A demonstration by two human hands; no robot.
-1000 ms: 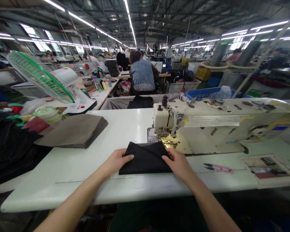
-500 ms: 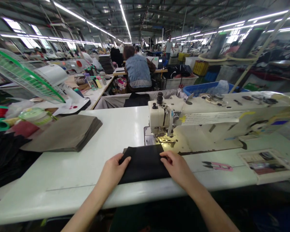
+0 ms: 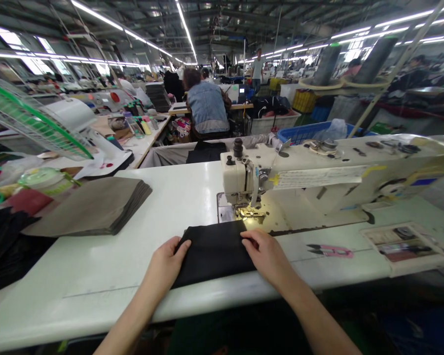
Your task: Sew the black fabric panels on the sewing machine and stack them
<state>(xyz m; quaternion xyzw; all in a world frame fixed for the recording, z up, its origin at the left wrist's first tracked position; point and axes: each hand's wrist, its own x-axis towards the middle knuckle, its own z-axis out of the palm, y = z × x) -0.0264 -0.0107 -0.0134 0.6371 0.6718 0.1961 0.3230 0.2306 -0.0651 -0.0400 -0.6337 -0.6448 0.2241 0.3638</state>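
A black piece of fabric [image 3: 213, 251] lies flat on the white sewing table [image 3: 173, 197], in front of the sewing machine [image 3: 240, 180]. My left hand [image 3: 167, 259] pinches its left edge between thumb and fingers. At the upper right corner of the cloth, my right hand [image 3: 264, 254] pinches the edge the same way. The fabric's far edge lies close to the lit needle area [image 3: 249, 213], just short of the presser foot. Its underside is hidden.
Pink-handled thread snips [image 3: 331, 251] lie to the right, beside a tray of small parts [image 3: 407, 244]. A stack of grey-brown fabric pieces [image 3: 92, 204] sits at the left, near a white fan [image 3: 70, 118]. A person in a denim vest [image 3: 209, 106] sits ahead.
My view has shifted slightly, so most things sit a little further left. Both hands keep their pinch on the black fabric, whose left side has swung slightly toward me.
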